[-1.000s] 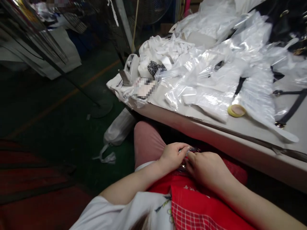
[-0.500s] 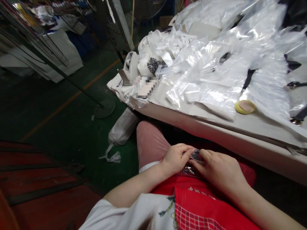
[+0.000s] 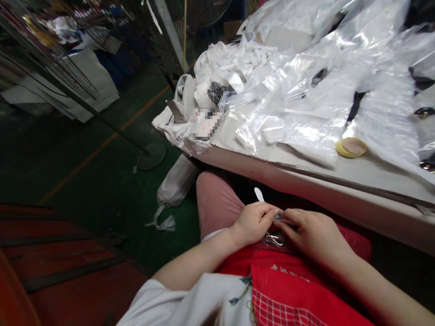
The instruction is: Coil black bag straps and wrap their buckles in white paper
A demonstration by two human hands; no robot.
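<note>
Both hands meet over my lap. My left hand [image 3: 254,222] is closed, its thumb and fingers pinching one side of a small clear plastic bag [image 3: 278,218]. My right hand [image 3: 314,231] pinches the other side, fingertips close to the left ones. Just below the fingers a shiny metal snap hook [image 3: 274,239] shows, apparently inside the plastic. Most of the bag is hidden by the hands. Beyond the left hand a white strip [image 3: 258,194] sticks up; what it belongs to is hidden.
A table [image 3: 238,156] stands ahead, heaped with clear plastic bags [image 3: 299,108]. On it are a yellow tape roll [image 3: 351,147], a white tape dispenser [image 3: 183,97] and white straps [image 3: 234,59]. A wrapped white bundle [image 3: 176,181] lies on the floor; a fan stand [image 3: 151,156] is at left.
The white strip has come into sight beyond my left hand. My fingers have shifted slightly on the plastic, and the snap hook shows more clearly. The view has turned a little.
</note>
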